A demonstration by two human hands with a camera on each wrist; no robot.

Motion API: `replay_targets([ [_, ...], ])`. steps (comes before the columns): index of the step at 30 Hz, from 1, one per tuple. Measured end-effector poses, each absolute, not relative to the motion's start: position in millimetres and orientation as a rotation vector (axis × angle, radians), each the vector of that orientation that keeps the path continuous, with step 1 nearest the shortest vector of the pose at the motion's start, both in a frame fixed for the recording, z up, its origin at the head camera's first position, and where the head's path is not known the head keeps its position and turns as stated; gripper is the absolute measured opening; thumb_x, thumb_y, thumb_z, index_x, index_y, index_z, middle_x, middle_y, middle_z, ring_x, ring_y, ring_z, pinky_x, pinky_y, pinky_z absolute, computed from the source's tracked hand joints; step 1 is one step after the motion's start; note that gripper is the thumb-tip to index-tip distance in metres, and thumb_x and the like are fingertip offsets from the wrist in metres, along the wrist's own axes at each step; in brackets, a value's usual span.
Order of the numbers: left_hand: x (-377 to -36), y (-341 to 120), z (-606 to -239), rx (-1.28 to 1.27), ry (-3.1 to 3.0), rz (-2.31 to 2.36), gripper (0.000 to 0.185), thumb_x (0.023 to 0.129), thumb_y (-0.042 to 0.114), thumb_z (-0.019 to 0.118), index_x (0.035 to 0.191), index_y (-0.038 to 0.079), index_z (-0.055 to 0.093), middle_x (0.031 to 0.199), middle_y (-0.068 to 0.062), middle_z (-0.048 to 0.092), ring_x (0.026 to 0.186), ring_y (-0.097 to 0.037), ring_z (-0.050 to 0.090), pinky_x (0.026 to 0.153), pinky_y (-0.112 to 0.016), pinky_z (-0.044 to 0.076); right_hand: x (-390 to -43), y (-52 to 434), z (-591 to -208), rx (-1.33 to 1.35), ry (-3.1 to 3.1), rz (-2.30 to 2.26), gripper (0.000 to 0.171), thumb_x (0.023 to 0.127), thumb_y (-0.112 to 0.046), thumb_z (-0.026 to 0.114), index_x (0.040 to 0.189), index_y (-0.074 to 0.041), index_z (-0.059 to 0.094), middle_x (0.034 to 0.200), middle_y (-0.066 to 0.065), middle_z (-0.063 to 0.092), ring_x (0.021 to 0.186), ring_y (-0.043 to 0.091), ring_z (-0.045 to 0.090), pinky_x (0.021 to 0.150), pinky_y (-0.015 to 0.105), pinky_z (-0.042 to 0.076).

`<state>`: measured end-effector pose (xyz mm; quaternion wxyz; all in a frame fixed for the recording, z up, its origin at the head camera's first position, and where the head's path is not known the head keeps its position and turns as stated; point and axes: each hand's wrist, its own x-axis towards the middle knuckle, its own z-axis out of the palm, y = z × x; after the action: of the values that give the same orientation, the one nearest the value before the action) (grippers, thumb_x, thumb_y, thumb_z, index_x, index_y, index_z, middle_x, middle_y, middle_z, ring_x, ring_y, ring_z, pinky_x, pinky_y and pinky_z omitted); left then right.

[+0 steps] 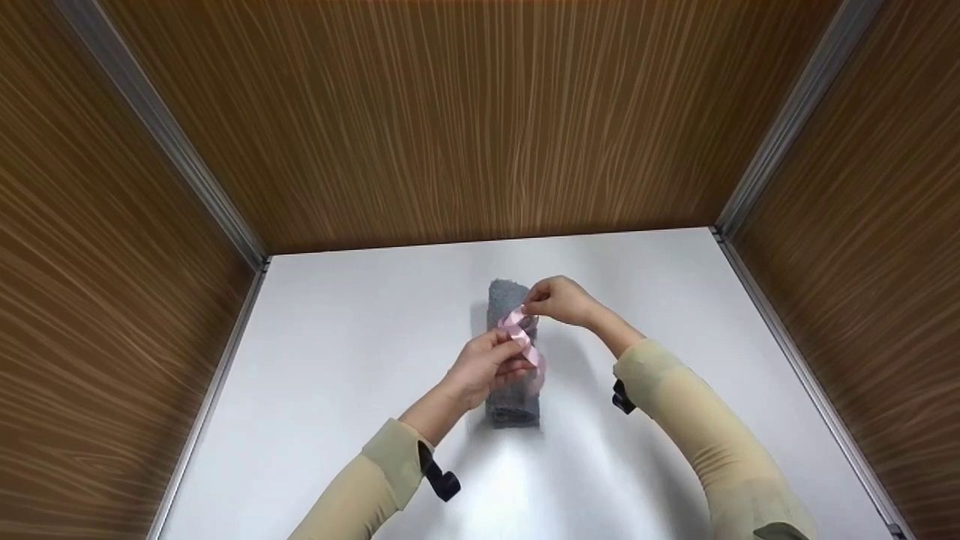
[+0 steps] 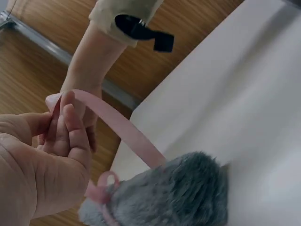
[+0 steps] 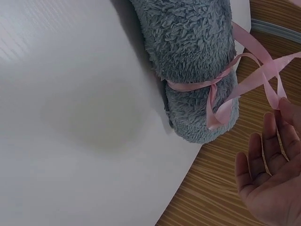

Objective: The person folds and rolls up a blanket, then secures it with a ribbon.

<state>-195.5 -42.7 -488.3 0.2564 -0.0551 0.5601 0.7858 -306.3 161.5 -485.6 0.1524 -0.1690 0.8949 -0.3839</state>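
Tying of a pink ribbon (image 1: 523, 341) about a rolled grey towel (image 1: 513, 405), both hands engaged.

Surroundings: a white table (image 1: 337, 352) enclosed by wood-grain walls (image 1: 465, 120) with metal corner strips; nothing obstructs either hand in the head view. The towel lies lengthwise at mid-table, the ribbon bound round its middle and crossed on top, as the right wrist view shows. The left hand (image 1: 486, 367) sits over the near half of the towel, its fingers (image 2: 70, 132) pinching one ribbon end, which runs taut down to the roll. The right hand (image 1: 559, 300) is above the far half, fingertips closed on the other ribbon end at the knot in the head view; the right wrist view shows the remaining fingers (image 3: 268, 155) loosely extended, the ribbon passing beside them.
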Motion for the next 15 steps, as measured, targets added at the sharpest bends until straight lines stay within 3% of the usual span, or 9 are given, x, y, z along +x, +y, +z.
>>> replay_targets([
  [7,-189.3,-21.1,-514.7,-0.240,1.423,2.128,0.012,0.101,0.009,0.065,0.109,0.000,0.062,0.086,-0.009,0.070,0.073,-0.015,0.072,0.076,-0.031,0.061,-307.3,161.0,-486.3,-0.498,2.569,-1.107,0.018,0.095,-0.024,0.074,0.100,-0.006,0.077,0.092,0.003,0.072,0.084,0.018,0.063,0.076,0.035,0.053],
  [12,-184.9,-19.6,-525.1,-0.124,1.502,1.970,0.024,0.102,0.011,0.063,0.120,-0.005,0.062,0.105,-0.018,0.073,0.096,-0.027,0.075,0.088,-0.039,0.059,-306.4,159.3,-488.8,-0.516,2.576,-1.102,0.017,0.094,-0.023,0.074,0.099,-0.007,0.077,0.091,0.002,0.072,0.083,0.018,0.062,0.077,0.036,0.053],
  [15,-184.5,-25.5,-523.2,0.014,1.613,1.795,0.032,0.103,0.015,0.061,0.125,-0.009,0.062,0.113,-0.023,0.072,0.101,-0.030,0.073,0.087,-0.039,0.059,-305.7,159.7,-488.6,-0.510,2.567,-1.108,0.016,0.094,-0.023,0.075,0.098,-0.008,0.077,0.090,0.002,0.072,0.083,0.017,0.063,0.078,0.036,0.053],
])
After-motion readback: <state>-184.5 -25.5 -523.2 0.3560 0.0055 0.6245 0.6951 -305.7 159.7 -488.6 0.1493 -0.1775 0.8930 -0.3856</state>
